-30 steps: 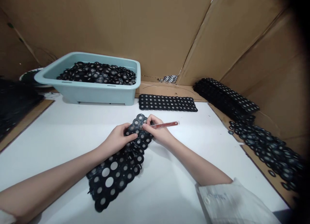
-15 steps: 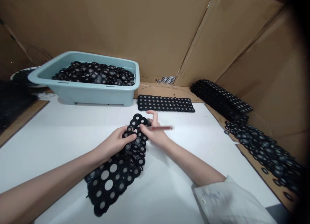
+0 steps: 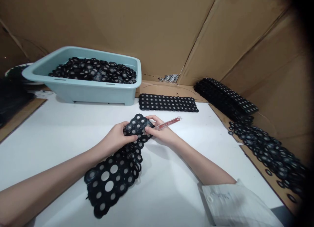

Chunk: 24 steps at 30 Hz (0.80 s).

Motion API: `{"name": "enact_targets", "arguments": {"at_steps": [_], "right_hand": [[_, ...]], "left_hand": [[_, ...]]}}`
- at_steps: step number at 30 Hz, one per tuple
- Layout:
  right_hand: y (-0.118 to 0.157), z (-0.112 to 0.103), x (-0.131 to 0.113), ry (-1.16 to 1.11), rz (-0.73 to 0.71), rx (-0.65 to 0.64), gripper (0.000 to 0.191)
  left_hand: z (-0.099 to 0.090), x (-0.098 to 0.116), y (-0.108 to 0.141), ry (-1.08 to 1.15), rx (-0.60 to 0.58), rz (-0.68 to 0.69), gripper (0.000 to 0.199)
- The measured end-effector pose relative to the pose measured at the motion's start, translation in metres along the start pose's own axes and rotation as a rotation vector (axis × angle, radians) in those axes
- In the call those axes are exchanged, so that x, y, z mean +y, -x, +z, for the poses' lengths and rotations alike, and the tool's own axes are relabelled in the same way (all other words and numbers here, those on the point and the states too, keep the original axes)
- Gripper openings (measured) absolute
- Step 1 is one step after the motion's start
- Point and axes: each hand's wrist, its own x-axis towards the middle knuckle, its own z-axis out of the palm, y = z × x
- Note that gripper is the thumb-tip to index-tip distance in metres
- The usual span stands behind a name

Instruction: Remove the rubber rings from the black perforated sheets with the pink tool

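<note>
A black strip of joined round discs with pale centres (image 3: 117, 178) lies bent on the white table, its upper end raised and folded over. My left hand (image 3: 121, 135) grips the left edge of that raised end, thumb in front. On the other edge, my right hand (image 3: 160, 130) pinches the strip and also holds a thin red-and-clear tool (image 3: 168, 123), which points up to the right. Three larger pale discs (image 3: 109, 186) rest on the strip's lower part. The fingers behind the strip are partly hidden.
A light blue tub (image 3: 93, 92) of black discs stands at the back left. Behind my hands lies a flat disc strip (image 3: 169, 103). At the right are stacked strips (image 3: 225, 97) and a pile of loose discs (image 3: 270, 151). Cardboard walls (image 3: 159, 30) surround the table.
The strip's upper end has been folded over and turned between my hands. My right index finger has curled in, and the red tool has tilted upward. The view has shifted slightly.
</note>
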Motion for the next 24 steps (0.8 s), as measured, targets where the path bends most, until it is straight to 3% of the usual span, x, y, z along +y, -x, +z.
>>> {"name": "enact_targets", "arguments": {"at_steps": [4, 8, 13, 20, 24], "right_hand": [[0.004, 0.007, -0.005, 0.002, -0.032, 0.037, 0.039], [0.005, 0.012, -0.008, -0.018, -0.065, 0.071, 0.034], [0.003, 0.013, -0.007, -0.005, -0.072, 0.165, 0.028], [0.010, 0.022, -0.006, 0.208, -0.143, 0.213, 0.034], [0.012, 0.026, -0.006, 0.425, -0.243, 0.140, 0.040]], "left_hand": [[0.000, 0.002, 0.000, 0.024, -0.012, 0.006, 0.043], [0.002, 0.005, 0.003, 0.034, 0.011, -0.011, 0.035], [0.005, 0.002, 0.005, 0.281, 0.043, -0.017, 0.035], [0.007, 0.002, 0.007, 0.348, 0.014, 0.031, 0.033], [0.010, 0.000, 0.007, 0.294, 0.124, 0.026, 0.042]]}}
